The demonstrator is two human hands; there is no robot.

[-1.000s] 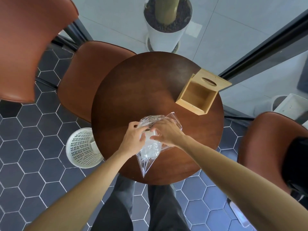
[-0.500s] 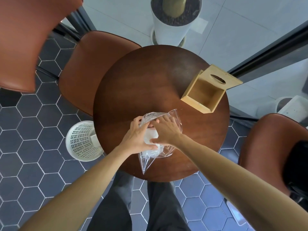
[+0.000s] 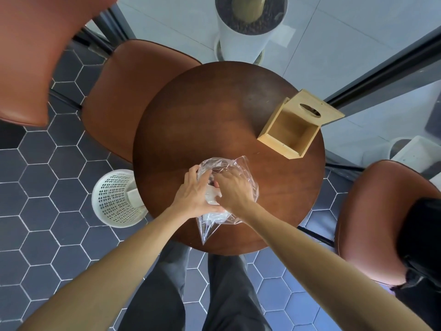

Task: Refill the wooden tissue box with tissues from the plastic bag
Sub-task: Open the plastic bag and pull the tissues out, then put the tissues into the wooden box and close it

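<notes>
The plastic bag lies on the near half of the round worktop, its open mouth pointing away from the person and its pointed bottom corner trailing toward the near edge. Inside it a white wad of tissues shows through the clear film between the two hands. The left hand lies over the bag's left side, fingers curled around the mouth edge and the bundle; the right hand covers the right side, fingers bent down into the film. Whether either grip is actually pinching the tissues or only the plastic cannot be told, since the palms hide the fingertips.

The step in hand looks like getting the tissues out. It would go best with one hand pinning the bag flat and holding its mouth wide while the other reaches in and takes the whole stack at once, squarely, so the sheets stay folded together instead of peeling apart. Thin film clings and may drag along with the stack.

The wooden tissue box stands well apart at the far right of the worktop, empty, its slotted lid swung open behind it. A white basket sits on the floor to the left.
</notes>
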